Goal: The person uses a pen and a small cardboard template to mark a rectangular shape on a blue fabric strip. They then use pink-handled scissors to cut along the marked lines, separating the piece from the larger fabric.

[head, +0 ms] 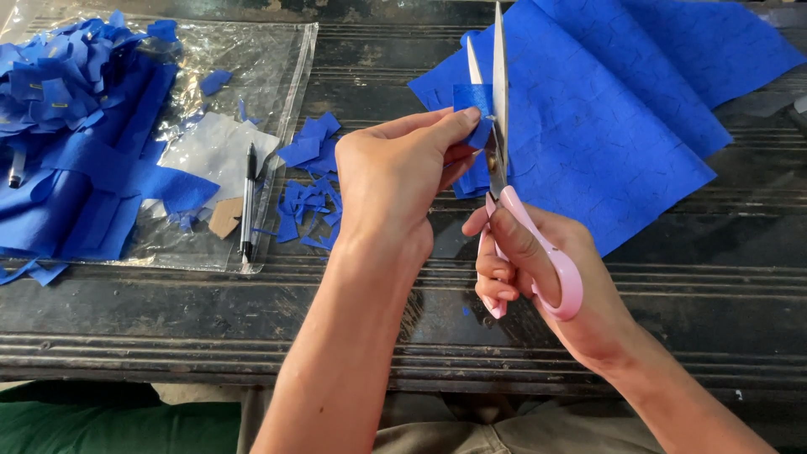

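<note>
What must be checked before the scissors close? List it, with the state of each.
1. Right hand grips the scissors through the pink loops: ok.
2. Blades stand apart: ok.
3. Blue piece sits between the blades: ok.
4. Left hand pinches the piece firmly: ok.
5. Left fingertips clear of the blades: not ok, they lie close beside them.
6. Cut line marked on the piece: cannot tell.

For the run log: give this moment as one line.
left hand: pinches small blue paper piece | right hand: holds pink-handled scissors, blades open around piece | beside: large blue sheet
</note>
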